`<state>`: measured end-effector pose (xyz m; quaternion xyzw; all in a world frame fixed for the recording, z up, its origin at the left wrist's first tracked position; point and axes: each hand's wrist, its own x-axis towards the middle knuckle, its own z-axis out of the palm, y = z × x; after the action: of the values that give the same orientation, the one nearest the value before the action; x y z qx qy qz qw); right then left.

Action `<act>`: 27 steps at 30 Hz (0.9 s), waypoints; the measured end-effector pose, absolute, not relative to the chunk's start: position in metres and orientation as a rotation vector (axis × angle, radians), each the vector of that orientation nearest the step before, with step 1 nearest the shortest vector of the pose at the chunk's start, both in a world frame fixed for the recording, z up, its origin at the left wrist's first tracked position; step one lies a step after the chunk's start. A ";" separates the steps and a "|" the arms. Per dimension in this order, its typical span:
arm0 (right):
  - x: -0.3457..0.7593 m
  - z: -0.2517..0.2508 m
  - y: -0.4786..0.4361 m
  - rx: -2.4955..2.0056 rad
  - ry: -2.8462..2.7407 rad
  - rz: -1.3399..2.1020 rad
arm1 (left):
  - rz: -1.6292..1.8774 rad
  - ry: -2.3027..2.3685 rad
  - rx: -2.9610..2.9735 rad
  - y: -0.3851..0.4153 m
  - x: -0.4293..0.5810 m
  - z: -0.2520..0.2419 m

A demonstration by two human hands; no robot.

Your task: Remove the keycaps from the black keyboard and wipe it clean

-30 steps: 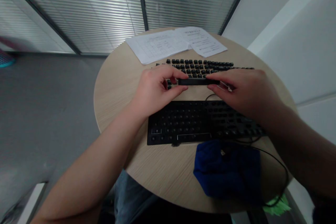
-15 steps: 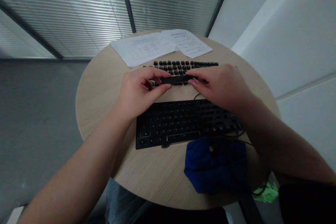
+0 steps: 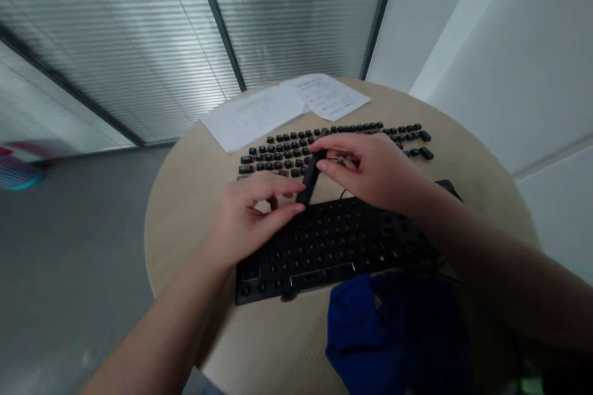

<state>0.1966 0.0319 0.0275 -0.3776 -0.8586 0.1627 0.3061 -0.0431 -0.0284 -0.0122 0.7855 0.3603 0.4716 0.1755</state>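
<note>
Between my hands is a long black spacebar keycap, slanted with its far end to the right. My left hand pinches its near end between thumb and fingers. Higher up, the thumb and forefinger of my right hand close on its side. Something thin and pale shows under the right fingers, too small to name. Below the hands lies a black keyboard with its keycaps off and small switches showing. Loose black keycaps are laid out in rows beyond it, partly hidden by my right hand.
All of this rests on a round wooden table. Printed papers lie at its far edge. A blue cloth sits at the near right, beside a dark cable. A blinds-covered glass partition stands behind.
The spacebar keycap has turned from level to a steep slant. My left hand has moved down and nearer, my right hand slightly down. The view has tilted, showing more of the keycap rows.
</note>
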 end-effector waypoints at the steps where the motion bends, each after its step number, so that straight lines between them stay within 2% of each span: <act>1: 0.195 0.024 0.033 -0.963 -2.251 0.477 | 1.283 0.987 2.262 -0.031 -0.041 -0.010; 4: 0.190 0.011 0.036 -0.914 -2.231 0.498 | 1.240 0.946 2.350 -0.034 -0.039 -0.008; 11: 0.194 -0.001 0.044 -0.773 -2.455 0.332 | 1.600 1.317 2.022 -0.023 -0.052 -0.019; 23: 0.193 -0.008 0.049 -1.204 -2.601 0.175 | 1.842 1.427 1.568 -0.012 -0.067 -0.018; 27: 0.192 -0.012 0.050 -1.182 -2.655 0.195 | 1.880 1.422 1.502 -0.008 -0.072 -0.016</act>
<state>0.1916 0.0502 -0.0122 -0.4033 -0.9055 0.0666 0.1143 -0.0719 -0.0077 -0.0159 0.5293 0.5011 0.6626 0.1723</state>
